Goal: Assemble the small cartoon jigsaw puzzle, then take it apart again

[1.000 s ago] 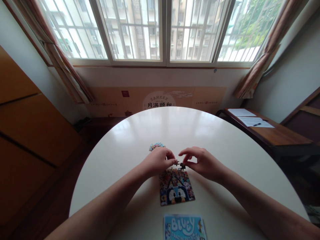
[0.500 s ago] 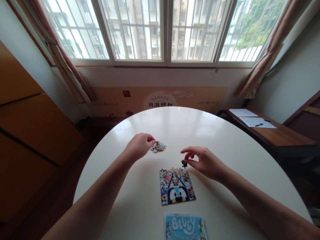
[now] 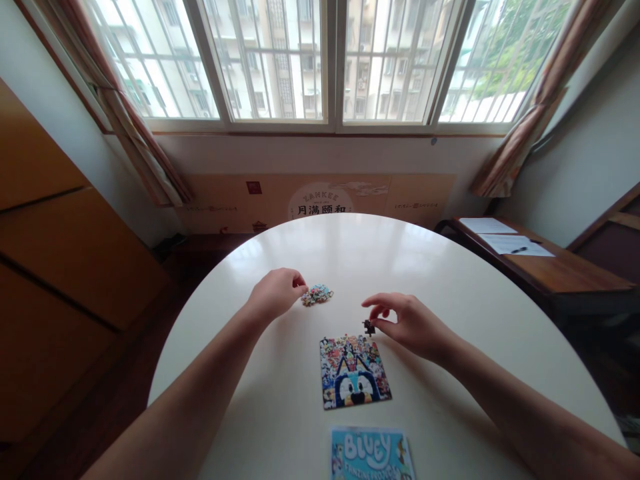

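A small pile of puzzle pieces [image 3: 319, 295] lies on the white round table [image 3: 450, 413]. At its left edge is my left hand [image 3: 281, 291], fingers pinched together; whatever they may grip is too small to make out. My right hand [image 3: 407, 323] holds a dark puzzle piece [image 3: 369, 327] between thumb and finger, just above the top right corner of the partly assembled puzzle [image 3: 356, 383]. That puzzle shows a blue dog face among many small figures, and its upper edge is uneven. Below it lies a light-blue Bluey picture [image 3: 370, 455], cut off by the frame.
On the right, a brown side table [image 3: 580, 270] bears white papers [image 3: 517, 245] and a dark object. Beyond the round table are a printed beige panel [image 3: 220, 193] and a barred window with curtains [image 3: 135, 133]. An orange-brown cabinet [image 3: 55, 267] stands at the left.
My left hand has shifted slightly down and left; the brown piece seen at its fingertips before no longer shows there. My right hand stays nearly still with its piece.
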The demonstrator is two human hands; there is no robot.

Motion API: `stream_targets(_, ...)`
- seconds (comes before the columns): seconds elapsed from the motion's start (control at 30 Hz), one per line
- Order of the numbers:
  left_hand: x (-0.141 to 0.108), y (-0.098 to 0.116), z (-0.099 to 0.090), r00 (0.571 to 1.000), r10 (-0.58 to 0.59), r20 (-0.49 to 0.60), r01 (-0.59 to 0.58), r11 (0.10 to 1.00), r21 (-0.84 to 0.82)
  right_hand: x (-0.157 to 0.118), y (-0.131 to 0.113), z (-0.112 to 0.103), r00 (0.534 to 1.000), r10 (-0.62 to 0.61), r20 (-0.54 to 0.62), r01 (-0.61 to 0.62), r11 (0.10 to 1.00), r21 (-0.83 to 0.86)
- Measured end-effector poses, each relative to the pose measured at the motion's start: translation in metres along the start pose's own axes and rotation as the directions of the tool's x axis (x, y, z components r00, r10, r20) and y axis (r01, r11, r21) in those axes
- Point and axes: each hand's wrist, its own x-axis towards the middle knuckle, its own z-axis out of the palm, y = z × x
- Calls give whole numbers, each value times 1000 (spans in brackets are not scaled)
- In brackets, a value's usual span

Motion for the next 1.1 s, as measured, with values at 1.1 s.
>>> stream_targets(1.1,-28,49,32,944,253,209,-141,887,-439,-1,-14,5,955,-20,-296,75,981,177)
